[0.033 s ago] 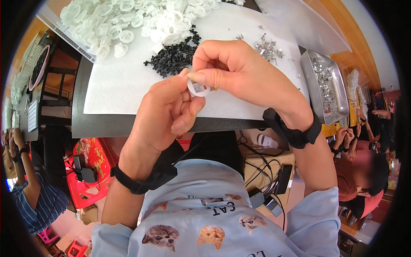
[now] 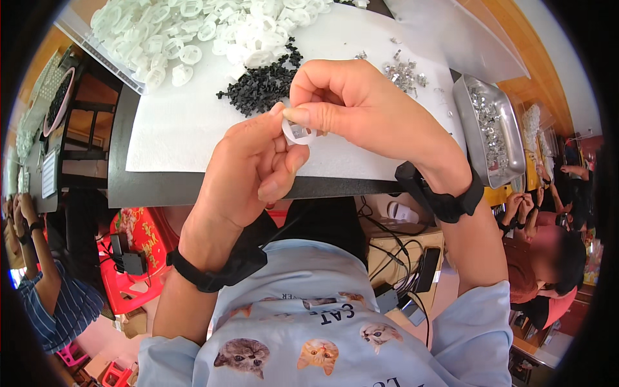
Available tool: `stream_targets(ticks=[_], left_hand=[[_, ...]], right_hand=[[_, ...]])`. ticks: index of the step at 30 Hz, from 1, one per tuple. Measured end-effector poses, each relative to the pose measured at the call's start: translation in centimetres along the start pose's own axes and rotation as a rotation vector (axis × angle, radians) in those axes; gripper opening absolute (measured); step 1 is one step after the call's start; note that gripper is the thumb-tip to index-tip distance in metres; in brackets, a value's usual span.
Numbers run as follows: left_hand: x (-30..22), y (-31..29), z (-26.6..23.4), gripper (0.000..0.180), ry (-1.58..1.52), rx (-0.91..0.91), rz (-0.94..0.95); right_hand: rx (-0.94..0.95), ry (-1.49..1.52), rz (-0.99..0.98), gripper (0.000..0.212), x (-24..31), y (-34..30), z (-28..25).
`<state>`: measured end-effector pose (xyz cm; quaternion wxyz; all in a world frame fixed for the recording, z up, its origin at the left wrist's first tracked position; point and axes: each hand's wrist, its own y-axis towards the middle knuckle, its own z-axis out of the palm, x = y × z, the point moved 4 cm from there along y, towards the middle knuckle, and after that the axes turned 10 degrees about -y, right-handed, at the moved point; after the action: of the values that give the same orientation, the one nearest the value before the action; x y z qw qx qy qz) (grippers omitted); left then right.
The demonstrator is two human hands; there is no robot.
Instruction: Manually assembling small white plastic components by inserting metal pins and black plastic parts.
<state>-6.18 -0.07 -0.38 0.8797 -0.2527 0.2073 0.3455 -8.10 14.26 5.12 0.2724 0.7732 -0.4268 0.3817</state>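
A round white plastic part [image 2: 298, 140] with a ring-like rim is held up above the near edge of the table. My left hand [image 2: 255, 151] grips its left side between thumb and fingers. On its upper edge, the thumb and index finger of my right hand [image 2: 342, 106] are pinched together; whether a smaller piece sits between them is hidden. Something clear or metallic shows inside the ring, too small to name. Just beyond my hands lies a pile of small black plastic pieces [image 2: 261, 87]. Further off is a large heap of similar white plastic parts [image 2: 193, 32].
Small metal pieces [image 2: 403, 74] lie scattered at the back right on the white sheet [image 2: 174, 142]. A metal tray [image 2: 461, 106] of metal pieces stands at the table's right. Black cables [image 2: 406, 258] and a red stool [image 2: 138, 238] are below. Other people work at both sides.
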Motion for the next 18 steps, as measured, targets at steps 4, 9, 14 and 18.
stream_targets(ticks=[4, 9, 14, 18], left_hand=[[0.0, 0.0, 0.2, 0.031, -0.025, 0.032, 0.006], [-0.1, 0.0, 0.4, 0.031, -0.037, 0.027, 0.014], [0.0, 0.1, 0.5, 0.034, 0.017, -0.017, 0.028], [0.1, 0.0, 0.0, 0.032, -0.014, 0.018, 0.039]], right_hand=[[0.051, 0.09, 0.091, 0.019, -0.1, 0.1, 0.0], [0.107, 0.232, 0.207, 0.02, -0.9, 0.0, 0.2], [0.13, 0.28, 0.283, 0.021, -1.0, 0.0, 0.3], [0.154, 0.285, 0.313, 0.022, -0.7, -0.2, 0.4]])
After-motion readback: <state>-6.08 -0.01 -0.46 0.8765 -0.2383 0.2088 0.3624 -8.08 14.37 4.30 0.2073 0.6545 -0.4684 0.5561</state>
